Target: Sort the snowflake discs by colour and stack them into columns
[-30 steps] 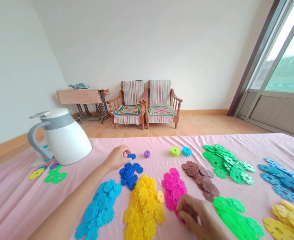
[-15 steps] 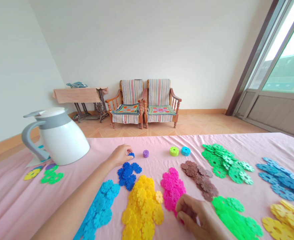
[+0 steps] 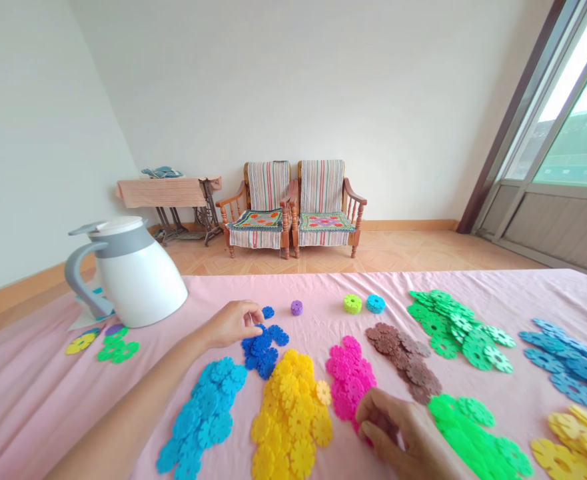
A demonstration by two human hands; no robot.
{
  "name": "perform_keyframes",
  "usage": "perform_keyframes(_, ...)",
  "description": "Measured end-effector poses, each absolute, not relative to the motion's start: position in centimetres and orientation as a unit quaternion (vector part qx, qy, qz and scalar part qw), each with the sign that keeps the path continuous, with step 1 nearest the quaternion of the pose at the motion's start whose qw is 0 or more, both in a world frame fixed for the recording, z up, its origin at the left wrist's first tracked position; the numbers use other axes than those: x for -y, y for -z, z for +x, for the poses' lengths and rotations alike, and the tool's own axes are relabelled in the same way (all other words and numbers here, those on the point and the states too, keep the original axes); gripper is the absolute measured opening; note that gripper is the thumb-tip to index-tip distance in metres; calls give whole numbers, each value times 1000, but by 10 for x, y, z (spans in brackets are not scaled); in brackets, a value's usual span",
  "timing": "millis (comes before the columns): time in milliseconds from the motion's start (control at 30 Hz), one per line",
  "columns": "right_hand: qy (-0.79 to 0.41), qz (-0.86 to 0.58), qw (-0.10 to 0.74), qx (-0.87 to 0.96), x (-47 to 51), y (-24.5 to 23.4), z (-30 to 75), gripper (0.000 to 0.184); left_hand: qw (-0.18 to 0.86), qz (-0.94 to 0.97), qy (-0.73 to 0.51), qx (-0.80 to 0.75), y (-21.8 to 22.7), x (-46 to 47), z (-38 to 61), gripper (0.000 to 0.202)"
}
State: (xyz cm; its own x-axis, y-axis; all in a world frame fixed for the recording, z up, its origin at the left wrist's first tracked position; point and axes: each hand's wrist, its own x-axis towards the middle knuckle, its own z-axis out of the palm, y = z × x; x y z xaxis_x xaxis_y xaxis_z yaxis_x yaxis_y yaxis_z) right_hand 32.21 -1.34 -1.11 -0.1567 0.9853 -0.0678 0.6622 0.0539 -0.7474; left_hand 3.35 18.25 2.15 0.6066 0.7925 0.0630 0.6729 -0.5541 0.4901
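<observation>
My left hand (image 3: pixel 236 323) is just above the dark blue flower discs (image 3: pixel 260 350), its thumb and forefinger slightly apart at the pile's upper edge. Beyond the fingertips, a small dark blue stack (image 3: pixel 268 312) rests on the cloth, left of a purple stack (image 3: pixel 296 307). At the near end of the pink flower discs (image 3: pixel 349 373) is my right hand (image 3: pixel 398 430), fingers pinched together. A bit of pink shows at its fingertips; the rest is hidden. Yellow discs (image 3: pixel 293 413) and light blue discs (image 3: pixel 203 407) lie between my arms.
Lime green (image 3: pixel 352 304) and sky blue (image 3: pixel 375 304) stacks stand near the far edge. Brown discs (image 3: pixel 403 360), green discs (image 3: pixel 458 323) and bright green discs (image 3: pixel 473 433) spread rightward. A white jug (image 3: pixel 140 283) stands left, beside loose joined discs (image 3: pixel 118 348). Two chairs (image 3: pixel 293 207) are beyond.
My left hand has let go of the small dark blue stack and drawn back toward the dark blue pile. The right hand stays by the pink discs. The view has shifted slightly.
</observation>
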Motion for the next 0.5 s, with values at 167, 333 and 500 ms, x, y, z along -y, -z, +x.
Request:
perform_keyframes(167,-332,-600,244,685,14,9,322,11,233,872,-126,-412,-10,-165,28,27)
perform_keyframes(333,-331,-598,242,689,14,9,322,11,195,878,-140,-413,0,-157,31,24)
perform_keyframes(500,-337,-595,247,687,14,10,322,11,175,884,-140,-410,-5,-149,38,16)
